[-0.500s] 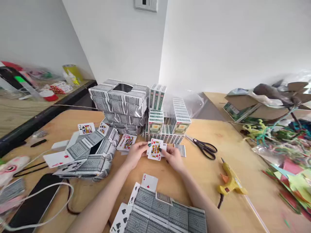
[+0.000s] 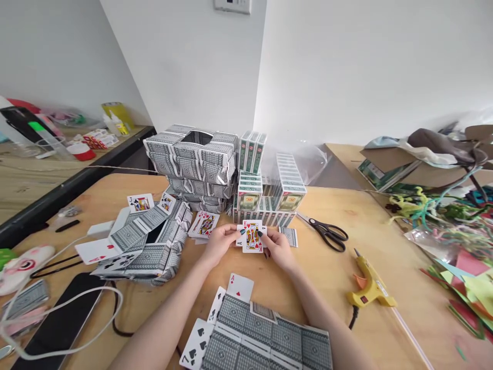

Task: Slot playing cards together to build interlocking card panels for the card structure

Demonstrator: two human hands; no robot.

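In the head view, your left hand (image 2: 220,245) and right hand (image 2: 280,251) pinch the king of hearts (image 2: 252,237) between thumbs and fingers at the frame's centre, over a crosswise ace (image 2: 239,241). The card-covered panel (image 2: 265,336) lies at bottom centre; the scissors (image 2: 329,232) rest right of your right hand.

A white king of hearts (image 2: 252,241) is held face up and upright just below the frame's centre. Behind it, an ace (image 2: 239,241) is set crosswise, its ends left showing.
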